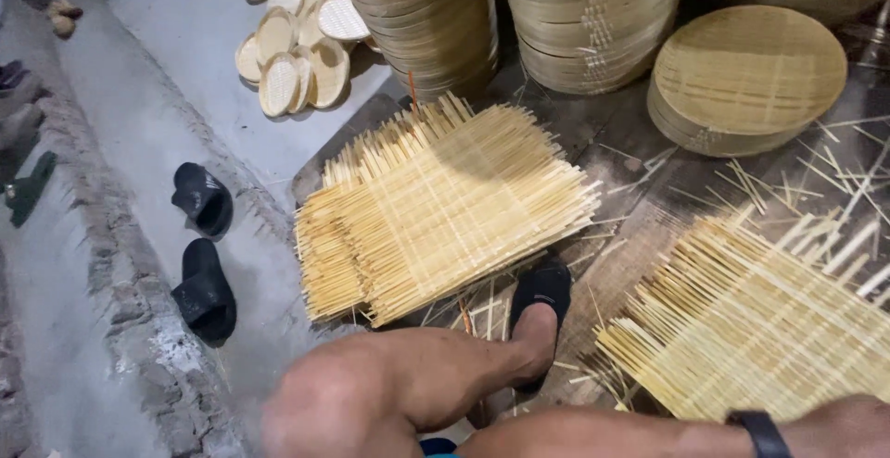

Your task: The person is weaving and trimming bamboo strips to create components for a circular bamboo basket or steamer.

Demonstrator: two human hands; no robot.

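Dim, warm light from upper left; soft shadows, motion blur at right, no glare.

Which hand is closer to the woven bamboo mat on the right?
Right, apparently: the right hand, past a black wristband, lies at the woven bamboo mat's near edge, contact unclear. The left hand is out of view.

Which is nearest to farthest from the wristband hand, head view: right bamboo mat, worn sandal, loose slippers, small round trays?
From the wristband hand, at the bottom right edge:
1. Right bamboo mat, just above it.
2. Worn sandal, centre, on the foot.
3. Loose slippers, far left, and small round trays, upper left: too close to call.
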